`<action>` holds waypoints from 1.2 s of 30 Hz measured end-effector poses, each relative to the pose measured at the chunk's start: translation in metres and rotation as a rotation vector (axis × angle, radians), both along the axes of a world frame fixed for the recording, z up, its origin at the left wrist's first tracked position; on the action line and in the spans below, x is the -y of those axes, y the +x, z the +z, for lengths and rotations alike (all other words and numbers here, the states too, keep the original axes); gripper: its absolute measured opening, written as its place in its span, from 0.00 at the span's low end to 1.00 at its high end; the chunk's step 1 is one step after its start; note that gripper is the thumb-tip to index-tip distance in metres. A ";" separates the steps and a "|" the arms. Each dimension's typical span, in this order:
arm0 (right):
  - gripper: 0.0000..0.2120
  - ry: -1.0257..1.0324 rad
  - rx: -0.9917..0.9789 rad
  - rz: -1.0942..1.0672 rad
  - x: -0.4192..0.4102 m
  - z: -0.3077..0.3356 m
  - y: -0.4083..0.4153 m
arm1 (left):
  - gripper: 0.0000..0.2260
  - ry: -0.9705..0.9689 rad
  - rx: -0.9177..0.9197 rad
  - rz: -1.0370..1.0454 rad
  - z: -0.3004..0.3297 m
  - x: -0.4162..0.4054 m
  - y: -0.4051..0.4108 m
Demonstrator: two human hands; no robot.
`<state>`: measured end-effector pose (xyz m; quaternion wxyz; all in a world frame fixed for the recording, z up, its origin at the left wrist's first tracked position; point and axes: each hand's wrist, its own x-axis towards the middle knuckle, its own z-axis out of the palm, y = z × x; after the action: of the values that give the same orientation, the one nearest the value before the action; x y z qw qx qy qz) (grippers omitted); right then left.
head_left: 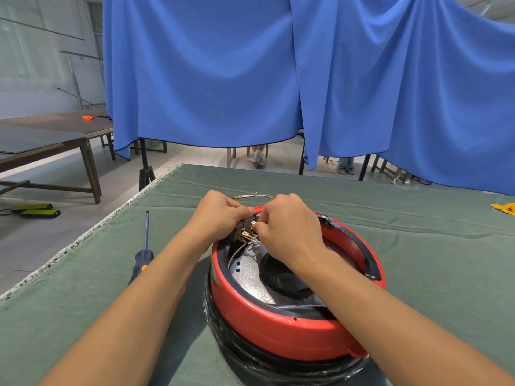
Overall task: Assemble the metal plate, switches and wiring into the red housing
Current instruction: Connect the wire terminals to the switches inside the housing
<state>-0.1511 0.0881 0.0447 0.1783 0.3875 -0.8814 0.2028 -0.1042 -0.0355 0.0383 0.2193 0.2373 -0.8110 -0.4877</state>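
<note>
The round red housing [278, 330] lies upside down on the green table, and a shiny metal plate [248, 277] sits inside it. At its far rim, my left hand [220, 215] grips a black switch block [245, 228] with brass terminals. My right hand [287, 227] pinches a white wire's connector [254, 224] at that switch. White wires [237, 253] run from the switch down into the housing. My right wrist hides part of the interior.
A screwdriver [145, 246] with a dark and orange handle lies left of the housing. A loose wire [253, 195] with brass ends lies just beyond my hands. A yellow item [504, 208] sits at the right edge. The table's left edge [83, 238] runs diagonally.
</note>
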 end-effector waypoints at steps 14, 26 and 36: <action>0.10 0.019 -0.083 0.022 0.001 -0.001 -0.003 | 0.09 -0.031 0.003 -0.002 0.000 -0.001 0.001; 0.11 0.073 -0.196 0.039 0.004 -0.001 -0.004 | 0.11 -0.093 0.012 0.007 -0.001 -0.002 0.000; 0.08 -0.011 -0.039 -0.010 0.006 -0.001 -0.004 | 0.11 -0.104 0.012 0.009 -0.002 0.000 -0.001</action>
<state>-0.1555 0.0822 0.0439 0.1985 0.3860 -0.8786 0.1991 -0.1052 -0.0360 0.0367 0.2286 0.2322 -0.8356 -0.4423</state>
